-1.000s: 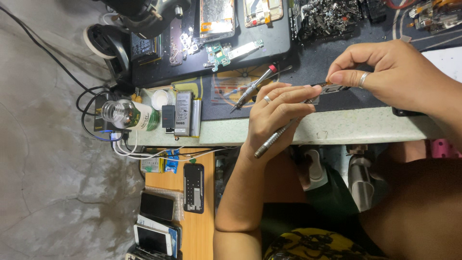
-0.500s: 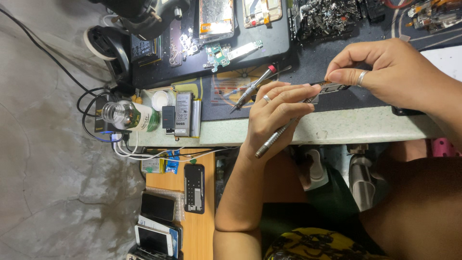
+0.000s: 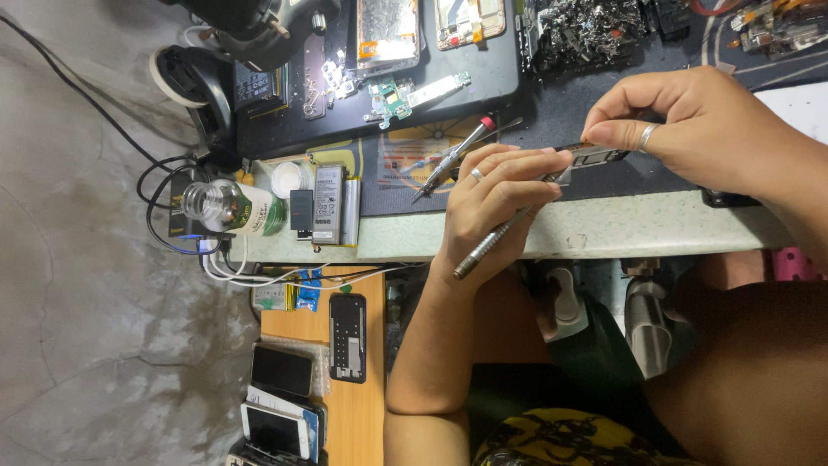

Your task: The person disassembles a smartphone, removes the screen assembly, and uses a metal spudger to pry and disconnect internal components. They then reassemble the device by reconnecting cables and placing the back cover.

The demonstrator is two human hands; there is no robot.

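A small, narrow circuit board (image 3: pixel 595 155) sat pinched between two hands above a dark work mat (image 3: pixel 552 112), close to the pale green front edge of the workbench (image 3: pixel 621 229). The image was rotated, so the person's body lay toward the bottom and right of the view. One hand (image 3: pixel 703 129), wearing a ring, was closed around the far end of the board, thumb and fingertips pressed on its edges; which hand this was could not be told for certain, though it appeared to be the right. The other hand (image 3: pixel 492 203), also ringed and apparently the left, was curled around a metal screwdriver (image 3: pixel 496 237), its knurled handle sticking out below the palm and its tip meeting the near end of the board. Just beside the board, on the mat, lay a second screwdriver with a red cap (image 3: pixel 453 160). Farther from the board along the bench edge stood a flat phone battery (image 3: pixel 328 203), a small white tub (image 3: pixel 285 177) and a clear glass jar (image 3: pixel 228 207) lying on its side, with tangled cables (image 3: pixel 185 250) near it. Beyond the board, on the mat, rested a green connector board (image 3: pixel 405 95) and an opened phone frame (image 3: pixel 388 34). Well apart from the board, below the bench, several phones (image 3: pixel 285 401) lay on an orange shelf (image 3: pixel 362 414).
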